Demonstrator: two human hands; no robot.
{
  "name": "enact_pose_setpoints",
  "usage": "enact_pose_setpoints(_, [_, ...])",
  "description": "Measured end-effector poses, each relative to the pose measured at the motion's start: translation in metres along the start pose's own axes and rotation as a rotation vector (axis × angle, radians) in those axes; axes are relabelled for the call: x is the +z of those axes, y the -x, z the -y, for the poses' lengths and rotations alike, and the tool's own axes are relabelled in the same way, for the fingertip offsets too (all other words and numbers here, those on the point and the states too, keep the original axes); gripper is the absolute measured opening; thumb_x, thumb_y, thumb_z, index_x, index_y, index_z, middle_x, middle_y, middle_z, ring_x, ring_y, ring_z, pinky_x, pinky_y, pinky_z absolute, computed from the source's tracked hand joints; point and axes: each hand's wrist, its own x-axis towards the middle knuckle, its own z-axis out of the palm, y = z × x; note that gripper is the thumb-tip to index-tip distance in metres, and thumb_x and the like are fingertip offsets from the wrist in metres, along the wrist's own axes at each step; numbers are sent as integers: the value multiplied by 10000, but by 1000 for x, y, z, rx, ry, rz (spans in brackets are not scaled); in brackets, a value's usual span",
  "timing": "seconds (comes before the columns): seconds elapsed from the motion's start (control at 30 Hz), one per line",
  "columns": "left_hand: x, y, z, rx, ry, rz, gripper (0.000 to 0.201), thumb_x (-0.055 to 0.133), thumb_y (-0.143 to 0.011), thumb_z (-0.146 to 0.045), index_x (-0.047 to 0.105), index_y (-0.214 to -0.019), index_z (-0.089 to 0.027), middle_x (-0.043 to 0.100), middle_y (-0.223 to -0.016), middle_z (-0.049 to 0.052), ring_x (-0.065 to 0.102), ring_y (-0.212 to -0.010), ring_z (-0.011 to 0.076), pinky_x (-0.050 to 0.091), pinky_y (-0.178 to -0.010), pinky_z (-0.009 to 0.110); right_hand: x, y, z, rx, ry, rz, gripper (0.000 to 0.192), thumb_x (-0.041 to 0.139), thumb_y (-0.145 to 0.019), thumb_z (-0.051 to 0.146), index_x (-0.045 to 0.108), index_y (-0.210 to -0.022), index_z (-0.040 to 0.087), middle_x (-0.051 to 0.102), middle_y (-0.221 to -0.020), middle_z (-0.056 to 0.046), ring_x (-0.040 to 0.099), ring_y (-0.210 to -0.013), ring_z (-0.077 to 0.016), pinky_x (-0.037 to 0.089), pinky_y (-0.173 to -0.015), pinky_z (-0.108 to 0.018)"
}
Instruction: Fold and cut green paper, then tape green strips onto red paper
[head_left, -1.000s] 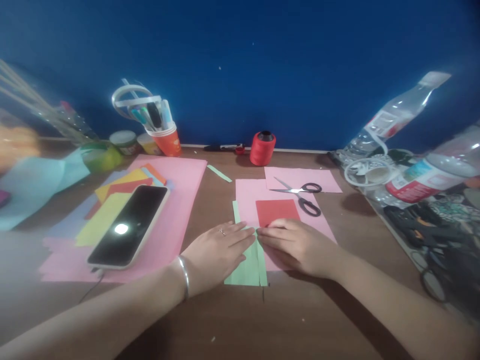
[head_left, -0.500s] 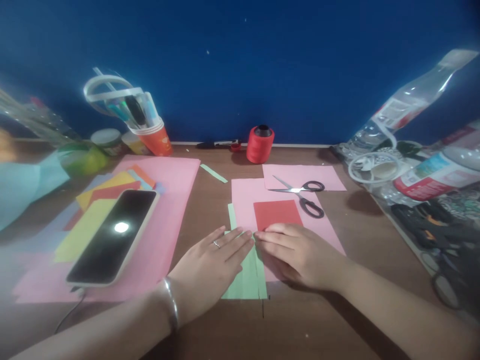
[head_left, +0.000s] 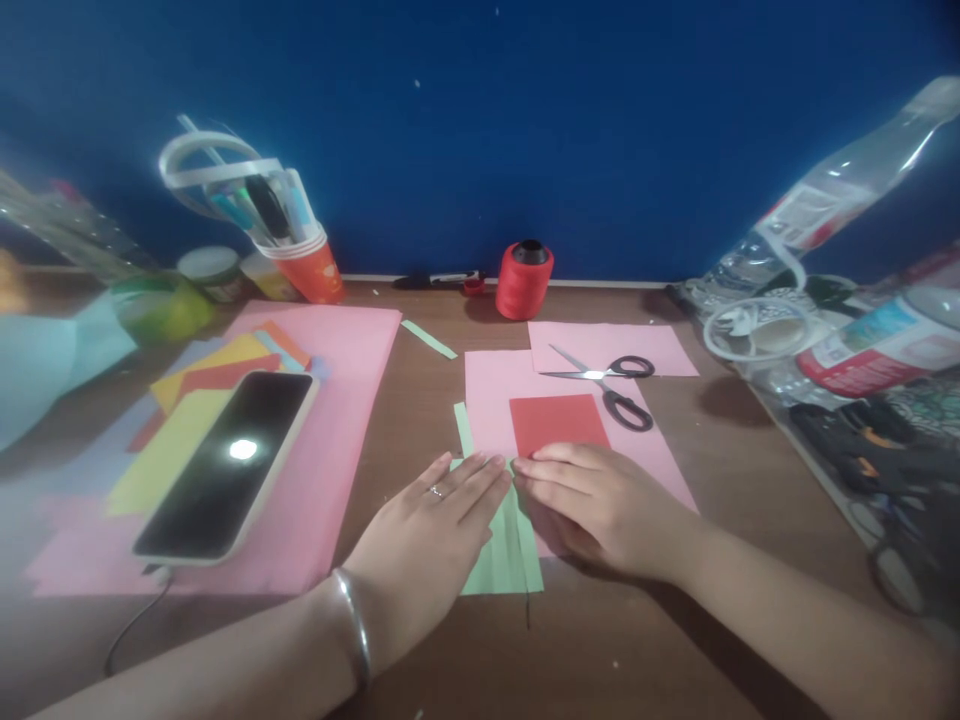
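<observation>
Both hands are pressing a green paper flat on the table, which looks like creasing a fold along its length. The left hand is lying open, palm down, on the paper's left part; the right hand is lying flat too, fingertips meeting the left's over the fold. The next move probably calls for sliding fingertips firmly along the crease. The paper is lying under and between both hands, overlapping a pink sheet.

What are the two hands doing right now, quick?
Left hand: open and flat, fingers pressing on the green paper, holding nothing.
Right hand: open and flat, fingers on the green paper's edge and the pink sheet, holding nothing.
</observation>
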Motion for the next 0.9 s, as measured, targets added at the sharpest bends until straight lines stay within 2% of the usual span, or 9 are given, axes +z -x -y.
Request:
enact_pose_setpoints(0.23, [-3, 1, -5, -32, 19, 20, 430, 224, -923, -228, 287, -1346, -184, 334, -1403, 0, 308, -1276, 143, 239, -1055, 370, 0, -1, 1, 2, 7, -4, 314, 466, -798, 120, 578, -1091, 123, 606, -1128, -90, 498, -1049, -217, 443, -885, -392])
enact_pose_setpoints(0.9, [-5, 0, -15, -71, -20, -57, 414, 259, -913, -205, 360, -1313, -166, 412, -1356, 35, 398, -1221, 176, 268, -1035, 412, 0, -1, 1, 8, 5, -10, 296, 477, -796, 152, 583, -1073, 138, 617, -1096, -96, 508, -1030, -213, 453, -855, -394])
